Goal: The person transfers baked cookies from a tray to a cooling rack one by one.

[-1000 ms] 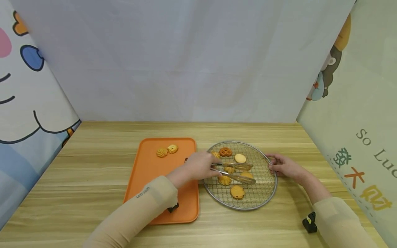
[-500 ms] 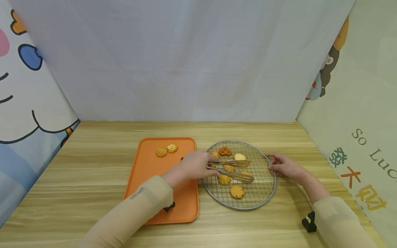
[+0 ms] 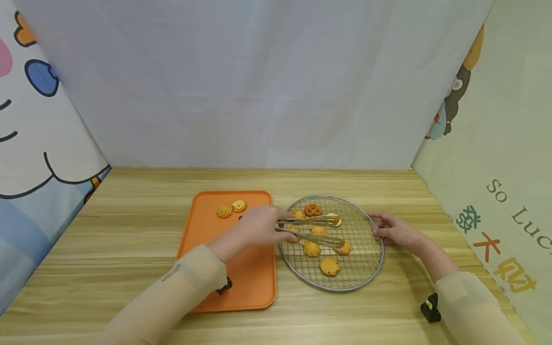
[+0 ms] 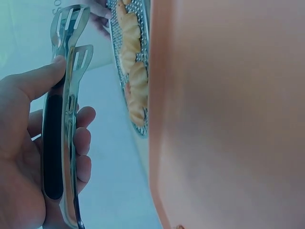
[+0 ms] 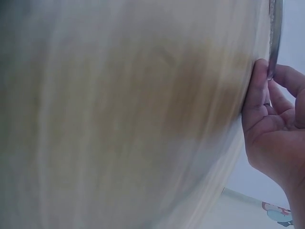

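Note:
My left hand [image 3: 258,224] grips metal tongs [image 4: 62,114] with a black panel on the handle. Their two slotted ends stand apart above the round wire rack [image 3: 362,266], and in the left wrist view no cookie shows between them. On the rack lie several cookies, among them a pretzel-shaped one [image 3: 313,210], a speckled round one [image 3: 329,266] and a flower-shaped one [image 3: 312,248]; the tongs cover others partly. At the rack's right side, my right hand [image 3: 398,232] pinches the rim [image 5: 275,43] between thumb and fingers.
An orange tray [image 3: 254,287] lies left of the rack, close to its edge. Two cookies sit near its back, a swirled one [image 3: 224,211] and a paler ring-shaped one [image 3: 239,206]. Wood-grain tabletop [image 3: 138,201] surrounds both, with a white curtain [image 3: 258,96] behind.
My left hand has drawn left with the tongs, uncovering more of the cookies on the rack's right. The tongs' ends look wider apart. My right hand stays at the rim.

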Tool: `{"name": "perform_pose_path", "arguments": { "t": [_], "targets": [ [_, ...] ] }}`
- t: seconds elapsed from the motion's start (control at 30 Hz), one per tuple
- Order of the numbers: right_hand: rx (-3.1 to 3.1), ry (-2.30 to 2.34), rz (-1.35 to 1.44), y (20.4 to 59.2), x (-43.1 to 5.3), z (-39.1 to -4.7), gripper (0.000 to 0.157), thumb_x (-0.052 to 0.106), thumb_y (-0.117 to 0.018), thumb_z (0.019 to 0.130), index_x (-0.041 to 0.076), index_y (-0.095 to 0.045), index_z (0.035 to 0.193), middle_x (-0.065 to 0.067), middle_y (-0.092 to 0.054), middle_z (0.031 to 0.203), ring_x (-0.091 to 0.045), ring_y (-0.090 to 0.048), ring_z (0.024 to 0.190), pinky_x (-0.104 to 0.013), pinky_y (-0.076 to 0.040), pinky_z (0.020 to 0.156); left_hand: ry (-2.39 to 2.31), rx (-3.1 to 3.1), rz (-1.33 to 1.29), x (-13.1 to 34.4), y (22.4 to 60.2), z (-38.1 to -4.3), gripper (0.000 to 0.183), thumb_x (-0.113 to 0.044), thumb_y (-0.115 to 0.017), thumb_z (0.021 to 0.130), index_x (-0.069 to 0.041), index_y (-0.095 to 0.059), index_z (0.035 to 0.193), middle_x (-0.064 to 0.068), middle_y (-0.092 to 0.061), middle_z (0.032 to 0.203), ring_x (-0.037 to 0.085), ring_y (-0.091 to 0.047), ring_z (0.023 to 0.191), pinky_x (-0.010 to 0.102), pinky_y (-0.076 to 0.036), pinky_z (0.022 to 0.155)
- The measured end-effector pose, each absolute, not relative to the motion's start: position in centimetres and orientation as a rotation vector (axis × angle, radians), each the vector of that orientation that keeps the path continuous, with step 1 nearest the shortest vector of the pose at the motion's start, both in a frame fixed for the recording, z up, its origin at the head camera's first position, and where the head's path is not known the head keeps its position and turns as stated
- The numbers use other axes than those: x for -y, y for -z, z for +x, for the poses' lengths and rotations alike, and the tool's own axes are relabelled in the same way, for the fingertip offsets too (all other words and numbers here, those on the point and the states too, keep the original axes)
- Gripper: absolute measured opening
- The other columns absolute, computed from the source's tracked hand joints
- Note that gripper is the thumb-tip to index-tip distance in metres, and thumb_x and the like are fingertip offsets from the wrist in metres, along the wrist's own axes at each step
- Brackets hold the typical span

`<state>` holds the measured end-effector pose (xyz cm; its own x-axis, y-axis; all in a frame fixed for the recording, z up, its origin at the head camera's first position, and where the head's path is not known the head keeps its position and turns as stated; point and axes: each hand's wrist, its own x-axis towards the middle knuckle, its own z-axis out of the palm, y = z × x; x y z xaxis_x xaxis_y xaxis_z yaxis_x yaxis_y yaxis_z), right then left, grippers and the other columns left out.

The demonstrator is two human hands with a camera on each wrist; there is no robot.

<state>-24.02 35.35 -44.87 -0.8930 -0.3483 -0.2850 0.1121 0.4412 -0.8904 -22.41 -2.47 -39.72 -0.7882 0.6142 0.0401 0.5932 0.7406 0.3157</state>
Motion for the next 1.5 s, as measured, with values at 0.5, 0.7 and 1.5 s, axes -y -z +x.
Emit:
{"name": "perform_pose_path", "arguments": {
  "t": [0.5,0.7,1.5],
  "targets": [
    [-2.26,1.448,-0.215,44.8,-35.4,-24.0,0.063,0.004,-0.052,0.095,-0.007,-0.018,0.147,-0.008,-0.049,0.096,-0.01,-0.059,0.081,-0.027,-0.053,0.075,-0.54,-2.978,0.911,5.7,37.8,-21.9,0.057,-0.052,-0.068,0.081,-0.02,-0.061,0.128,-0.008,-0.067,0.093,0.005,-0.061,0.073,0.025,-0.044,0.057],
    [-2.255,1.459,-0.217,44.9,-35.4,-23.9,0.062,0.004,-0.051,0.095,-0.007,-0.018,0.147,-0.009,-0.048,0.097,-0.01,-0.059,0.082,-0.027,-0.053,0.075,-0.628,-2.996,0.904,7.2,37.3,-21.6,0.052,-0.048,-0.069,0.083,-0.019,-0.063,0.126,-0.007,-0.066,0.092,0.005,-0.06,0.073,0.025,-0.045,0.058],
    [-2.256,1.472,-0.217,45.1,-35.4,-24.0,0.061,0.003,-0.051,0.096,-0.006,-0.019,0.147,-0.01,-0.048,0.097,-0.011,-0.058,0.082,-0.028,-0.053,0.076,-0.68,-3.228,0.837,14.1,37.0,-21.4,0.047,-0.039,-0.075,0.08,-0.017,-0.066,0.121,-0.001,-0.068,0.093,0.009,-0.039,0.054,0.027,-0.033,0.052]
  ]
}}
